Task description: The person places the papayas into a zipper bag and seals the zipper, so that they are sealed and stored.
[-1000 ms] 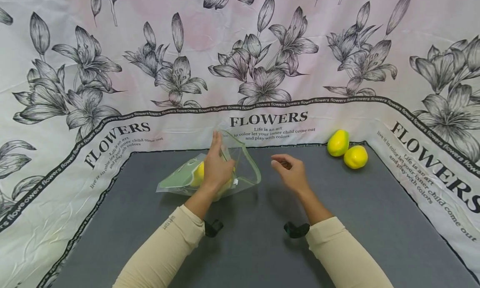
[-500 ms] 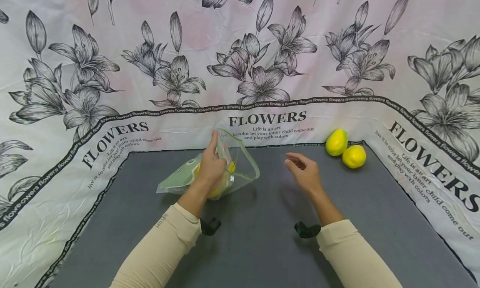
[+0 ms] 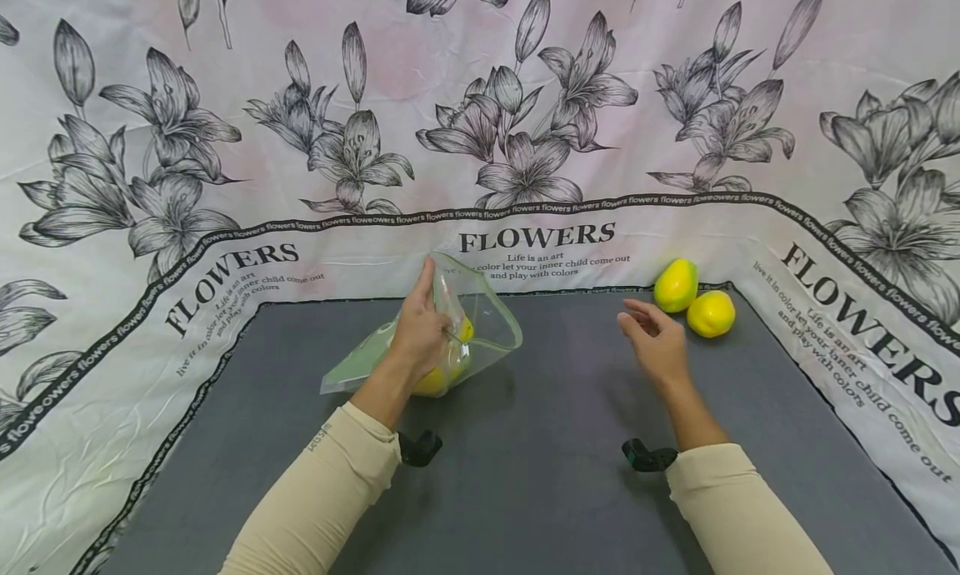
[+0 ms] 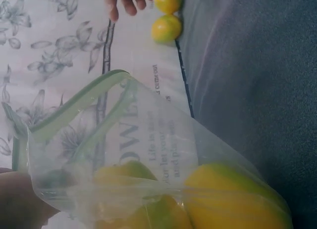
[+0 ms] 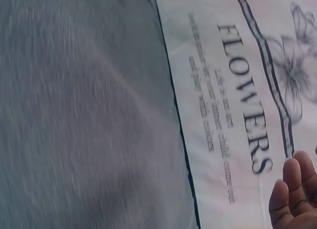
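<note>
My left hand holds a clear zip bag by its upper edge, thumb side up. The bag's green-trimmed mouth gapes towards the right. Inside it lie several smooth yellow fruits with green patches, one such fruit plain through the plastic in the left wrist view. My right hand holds nothing; its fingers are loosely bent in the air, left of two more yellow-green fruits. Of these, the longer fruit lies farther back and the rounder fruit beside it.
A grey cloth surface spreads under both hands. White flower-printed fabric rises behind and along both sides, with a black border at its foot. The two loose fruits are close to the back right corner.
My right hand has moved right, away from the bag and closer to the two loose fruits. My left hand has shifted slightly left and turned thumb up, and the bag's mouth gapes wider.
</note>
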Demonstrator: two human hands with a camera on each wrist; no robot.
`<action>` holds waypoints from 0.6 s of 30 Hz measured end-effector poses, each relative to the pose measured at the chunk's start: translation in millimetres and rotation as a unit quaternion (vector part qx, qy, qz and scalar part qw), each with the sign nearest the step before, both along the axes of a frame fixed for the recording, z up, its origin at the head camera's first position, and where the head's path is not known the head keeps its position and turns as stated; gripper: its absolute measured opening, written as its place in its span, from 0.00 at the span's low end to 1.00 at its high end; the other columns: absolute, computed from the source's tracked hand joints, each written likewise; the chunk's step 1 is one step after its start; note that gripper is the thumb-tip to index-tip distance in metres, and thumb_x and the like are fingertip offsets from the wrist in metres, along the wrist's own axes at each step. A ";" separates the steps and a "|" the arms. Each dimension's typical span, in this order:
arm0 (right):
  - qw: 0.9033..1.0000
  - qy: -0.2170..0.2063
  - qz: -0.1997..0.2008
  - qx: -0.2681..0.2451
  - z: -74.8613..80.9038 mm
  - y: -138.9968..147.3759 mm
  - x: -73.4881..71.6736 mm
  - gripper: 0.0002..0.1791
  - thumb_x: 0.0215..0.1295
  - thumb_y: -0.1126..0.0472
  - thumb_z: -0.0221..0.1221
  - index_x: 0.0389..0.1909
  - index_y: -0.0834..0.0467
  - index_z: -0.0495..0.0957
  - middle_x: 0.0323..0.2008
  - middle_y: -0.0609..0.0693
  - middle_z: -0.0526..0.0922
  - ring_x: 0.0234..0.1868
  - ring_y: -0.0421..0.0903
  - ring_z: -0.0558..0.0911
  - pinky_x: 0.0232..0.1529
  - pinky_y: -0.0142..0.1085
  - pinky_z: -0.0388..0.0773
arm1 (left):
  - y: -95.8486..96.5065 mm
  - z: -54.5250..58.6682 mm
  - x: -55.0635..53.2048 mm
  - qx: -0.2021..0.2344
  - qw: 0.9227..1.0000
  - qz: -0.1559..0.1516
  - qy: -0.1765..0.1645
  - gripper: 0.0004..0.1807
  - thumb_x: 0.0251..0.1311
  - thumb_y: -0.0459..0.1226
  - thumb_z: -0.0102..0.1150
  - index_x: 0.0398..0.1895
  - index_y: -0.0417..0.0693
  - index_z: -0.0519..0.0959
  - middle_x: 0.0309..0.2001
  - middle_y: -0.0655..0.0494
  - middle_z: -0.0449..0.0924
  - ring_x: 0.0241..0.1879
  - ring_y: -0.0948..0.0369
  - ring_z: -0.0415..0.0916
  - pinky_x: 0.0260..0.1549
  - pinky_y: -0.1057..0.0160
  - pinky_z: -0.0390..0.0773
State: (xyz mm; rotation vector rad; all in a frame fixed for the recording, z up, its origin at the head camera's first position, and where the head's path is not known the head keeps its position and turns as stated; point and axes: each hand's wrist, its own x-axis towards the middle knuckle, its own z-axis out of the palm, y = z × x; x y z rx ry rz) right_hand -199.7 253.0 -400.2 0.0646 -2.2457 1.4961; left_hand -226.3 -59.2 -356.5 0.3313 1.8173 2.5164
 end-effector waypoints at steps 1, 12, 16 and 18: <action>1.000 -0.006 -0.007 -0.007 -3.6 6.6 -3.1 0.20 0.69 0.62 0.57 0.57 0.68 0.75 0.42 0.64 0.80 0.34 0.36 0.78 0.35 0.23 0.74 | -0.1 0.0 0.1 0.009 1.000 -0.005 -0.002 0.57 0.43 0.07 0.30 0.77 0.52 0.35 0.76 0.61 0.24 0.72 0.64 0.22 0.67 0.64 0.44; 0.984 -0.025 -0.168 -0.052 -33.0 71.0 -29.4 0.23 0.66 0.53 0.59 0.59 0.58 0.77 0.35 0.42 0.79 0.34 0.35 0.75 0.34 0.27 0.70 | -2.6 -1.9 0.0 0.105 0.993 -0.059 -0.013 0.57 0.42 0.07 0.26 0.77 0.54 0.34 0.76 0.62 0.23 0.73 0.62 0.24 0.67 0.53 0.41; 0.971 -0.032 -0.228 -0.055 -34.7 90.6 -33.1 0.24 0.65 0.52 0.58 0.61 0.54 0.76 0.38 0.42 0.77 0.34 0.33 0.72 0.35 0.27 0.68 | -6.6 -3.9 -0.8 0.147 0.985 -0.094 -0.019 0.58 0.42 0.07 0.25 0.78 0.55 0.35 0.76 0.62 0.22 0.73 0.58 0.29 0.68 0.52 0.42; 0.964 -0.057 -0.256 -0.049 -37.4 99.7 -35.2 0.26 0.65 0.50 0.57 0.63 0.52 0.73 0.44 0.46 0.75 0.38 0.35 0.71 0.39 0.30 0.68 | -8.5 -5.0 -1.4 0.158 0.982 -0.104 -0.022 0.58 0.42 0.07 0.25 0.78 0.56 0.35 0.76 0.61 0.23 0.73 0.56 0.31 0.68 0.51 0.42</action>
